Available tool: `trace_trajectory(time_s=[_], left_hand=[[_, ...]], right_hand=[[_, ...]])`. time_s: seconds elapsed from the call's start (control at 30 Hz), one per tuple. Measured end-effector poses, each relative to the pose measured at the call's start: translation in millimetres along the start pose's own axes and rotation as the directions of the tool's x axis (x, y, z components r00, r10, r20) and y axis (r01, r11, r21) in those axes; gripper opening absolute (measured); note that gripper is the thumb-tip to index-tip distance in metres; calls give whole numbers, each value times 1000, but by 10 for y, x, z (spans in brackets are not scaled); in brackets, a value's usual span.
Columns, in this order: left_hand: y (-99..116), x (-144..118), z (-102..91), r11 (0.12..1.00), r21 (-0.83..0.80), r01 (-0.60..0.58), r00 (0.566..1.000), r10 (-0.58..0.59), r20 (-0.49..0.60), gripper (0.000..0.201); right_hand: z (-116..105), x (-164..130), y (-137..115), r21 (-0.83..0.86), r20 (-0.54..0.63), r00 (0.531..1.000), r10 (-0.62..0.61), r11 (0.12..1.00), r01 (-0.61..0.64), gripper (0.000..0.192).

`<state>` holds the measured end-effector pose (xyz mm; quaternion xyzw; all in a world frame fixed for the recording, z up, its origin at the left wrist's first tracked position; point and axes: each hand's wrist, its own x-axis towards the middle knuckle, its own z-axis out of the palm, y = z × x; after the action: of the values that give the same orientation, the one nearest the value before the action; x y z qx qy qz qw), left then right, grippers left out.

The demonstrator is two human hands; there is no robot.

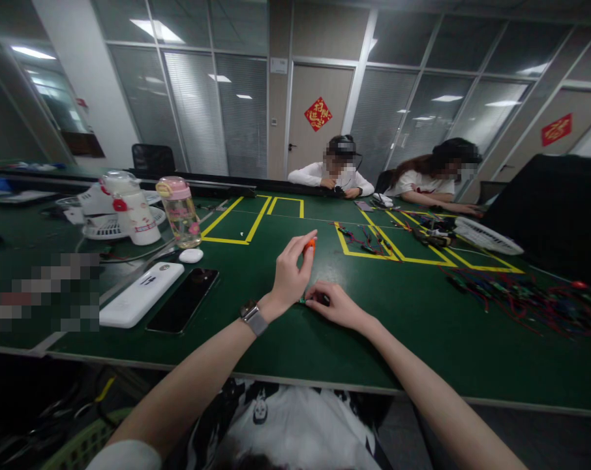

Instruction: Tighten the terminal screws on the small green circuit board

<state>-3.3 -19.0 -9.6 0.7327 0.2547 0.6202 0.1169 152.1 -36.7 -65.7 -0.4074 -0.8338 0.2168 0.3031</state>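
Right hand (339, 307) pinches green part (302, 301) on tabletop (295, 346); loose fingertips could let it skid. Left hand (291, 269), just beyond, grips orange piece (311, 246) upright; slack thumb might drop it.

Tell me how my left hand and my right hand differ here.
Your left hand is up above the table, while your right hand is lower, close to the tabletop. The left hand holds a small orange object; the right hand's fingers are at a small green piece, though whether they grip it isn't clear. The left wrist wears a watch; the right wrist is bare. Both are ungloved and close together.
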Motion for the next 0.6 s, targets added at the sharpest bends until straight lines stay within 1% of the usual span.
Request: trace_trajectory(time_s=[0.13,0.2,0.27,0.43,0.5,0.6], left_hand=[[8,3,-4,992,122,-30,999,34,-33,25],[8,4,-12,989,143,-32,999,37,-36,23],[8,5,-22,991,129,-29,999,33,-26,23],[-6,5,-24,1000,15,-12,1000,11,20,34],[-16,1,-13,1000,1,1,1000,-1,11,34],[-15,-3,-3,999,36,1,1000,-1,-26,33]], right_hand=[[-6,2,-17,-12,-6,1000,7,1000,-7,5],[-7,0,-14,-17,-6,1000,5,1000,-5,4],[-6,-3,-6,-19,-4,1000,0,1000,0,5],[-7,-6,-2,-24,3,1000,1,1000,-1,5],[-11,-4,-9,-26,7,1000,5,1000,-5,5],[-16,0,-22,-27,11,1000,11,1000,-11,6]])
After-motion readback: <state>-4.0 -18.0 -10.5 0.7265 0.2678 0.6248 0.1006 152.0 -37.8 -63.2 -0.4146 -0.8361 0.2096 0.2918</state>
